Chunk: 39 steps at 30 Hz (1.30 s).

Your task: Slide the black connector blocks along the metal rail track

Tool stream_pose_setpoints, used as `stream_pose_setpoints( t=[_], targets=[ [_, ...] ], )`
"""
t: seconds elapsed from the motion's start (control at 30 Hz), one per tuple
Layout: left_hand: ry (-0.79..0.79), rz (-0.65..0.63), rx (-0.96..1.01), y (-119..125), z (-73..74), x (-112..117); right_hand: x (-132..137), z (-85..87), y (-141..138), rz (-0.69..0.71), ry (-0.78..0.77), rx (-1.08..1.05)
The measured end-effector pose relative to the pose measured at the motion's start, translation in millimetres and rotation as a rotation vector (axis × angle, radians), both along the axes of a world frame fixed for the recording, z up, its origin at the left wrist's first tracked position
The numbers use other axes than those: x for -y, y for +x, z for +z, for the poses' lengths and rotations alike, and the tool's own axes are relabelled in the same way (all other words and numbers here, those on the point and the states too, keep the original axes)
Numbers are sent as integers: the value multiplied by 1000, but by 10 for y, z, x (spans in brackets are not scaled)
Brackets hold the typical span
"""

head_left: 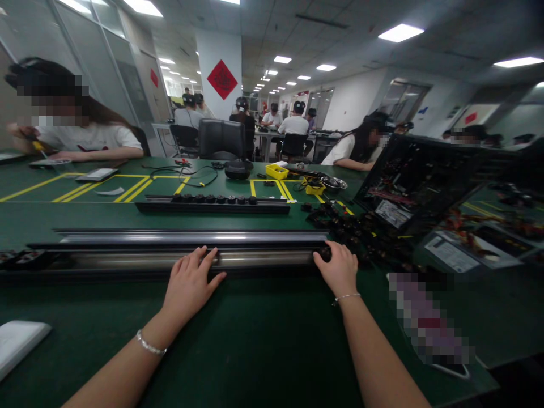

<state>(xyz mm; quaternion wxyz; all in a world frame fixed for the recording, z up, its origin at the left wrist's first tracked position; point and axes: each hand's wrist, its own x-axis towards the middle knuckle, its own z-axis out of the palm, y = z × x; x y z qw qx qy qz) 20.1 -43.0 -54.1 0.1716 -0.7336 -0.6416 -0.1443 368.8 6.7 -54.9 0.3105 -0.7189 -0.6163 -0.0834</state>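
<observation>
Rails on table (computer case to right)

One left hand and one right hand make two, with two bracelets, one per wrist. The long black rails number three; the farthest bears a row of about eight small dark parts, too small for a sure count. There are two yellow trays, one open computer case, one labelled metal box and three red diamond signs. Heaped dark pieces overlap too much to count.
</observation>
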Motion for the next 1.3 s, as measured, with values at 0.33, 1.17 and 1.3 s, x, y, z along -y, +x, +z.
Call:
stream_pose_setpoints(
  t=[0.33,1.17,1.3],
  targets=[
    [-13,-2,31,3,15,4,-46,-65,165,-40,-43,-52],
    [-24,1,30,-6,5,1,-36,28,471,-174,-161,-290],
    [-23,2,38,0,16,4,-53,-7,490,-177,-129,-269]
  ],
)
